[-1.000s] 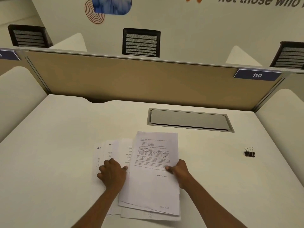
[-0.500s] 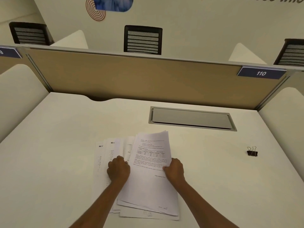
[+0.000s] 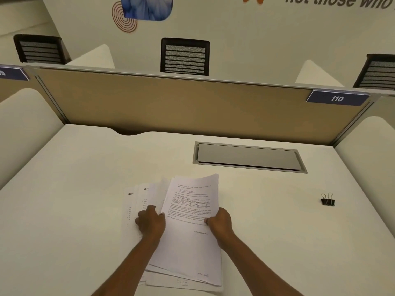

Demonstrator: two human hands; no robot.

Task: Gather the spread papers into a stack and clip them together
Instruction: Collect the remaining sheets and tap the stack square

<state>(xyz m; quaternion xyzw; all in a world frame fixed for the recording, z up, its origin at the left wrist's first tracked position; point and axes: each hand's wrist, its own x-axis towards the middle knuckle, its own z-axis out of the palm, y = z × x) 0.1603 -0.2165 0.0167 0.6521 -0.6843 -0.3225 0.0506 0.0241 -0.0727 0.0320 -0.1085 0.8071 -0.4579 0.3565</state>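
Head view: a blue plate (image 3: 337, 98) at the right end of the tan partition (image 3: 171, 103) reads "110". A 2nd blue plate (image 3: 10, 72) at the left end is cut off by the frame edge and shows only a "9". Grey lettering on the wall (image 3: 339, 1) reads "not those who", also cut off. The print on the sheets is too small to read, though a table sits near the top of the uppermost page.

The papers (image 3: 188, 242) lie on the white desk (image 3: 74, 189) right in front of the person. Several sheets are partly squared under the top page, and a few more fan out to the left. An exact count cannot be made.

There are 2 hands. The left hand (image 3: 150, 222) has curled fingers and grasps the left edge of the gathered papers, resting over the fanned sheets. The right hand (image 3: 220, 223) grasps the right edge, thumb on top.

1 black binder clip (image 3: 327, 200) sits on the desk well apart to the right, untouched. 1 grey hatch (image 3: 249, 157) is set into the desk beyond the papers. 3 black mesh chairs (image 3: 185, 56) stand behind the partition.
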